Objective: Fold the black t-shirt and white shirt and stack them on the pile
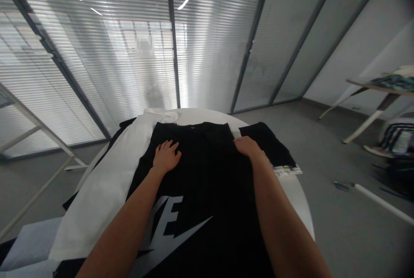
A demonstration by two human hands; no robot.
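A black shirt [213,174] with large pale letters and a swoosh on its front lies spread on a white round table [207,116], neckline at the far side. Fingers spread, my left hand [166,157] rests flat on the shirt's upper left part. My right hand [248,146] is closed at the shirt's upper right edge; its fingertips are mostly hidden. Along the shirt's left side lies a white garment [97,200]. Beyond my right hand is a folded black garment [268,142], with a white packet [286,170] at its near edge.
Glass partitions with blinds [207,53] stand behind the table. A white metal frame [42,127] is at the left. On the right are another table [365,83] with cloth on it, a striped bag [397,137] and a white pole [381,202] near the floor.
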